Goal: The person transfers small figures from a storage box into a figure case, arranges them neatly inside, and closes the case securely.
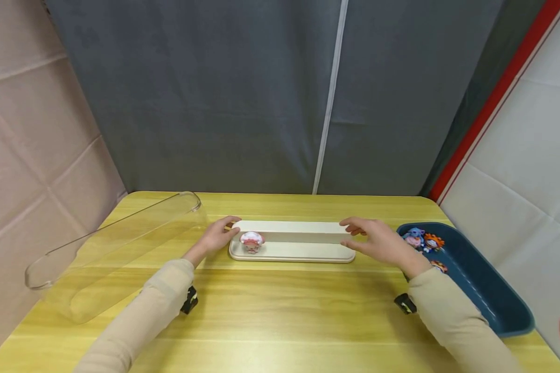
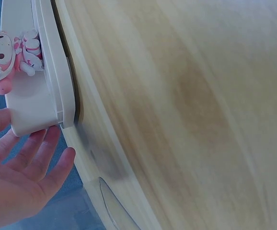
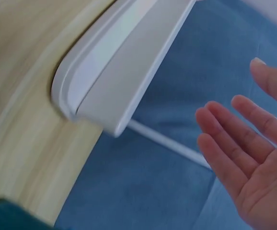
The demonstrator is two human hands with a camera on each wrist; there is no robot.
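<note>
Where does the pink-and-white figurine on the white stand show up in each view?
Head: figurine just left of centre, below the middle, on the left end of the white stand.
Left wrist: upper left, sideways.
Right wrist: not in it.
Shared landmark: the white stand.

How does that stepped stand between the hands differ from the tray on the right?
The stand is white; the tray is dark blue. The stand has a raised step; the tray is a hollow basin. The stand holds one figurine; the tray holds at least three figurines. Both rest on the wooden table.
</note>
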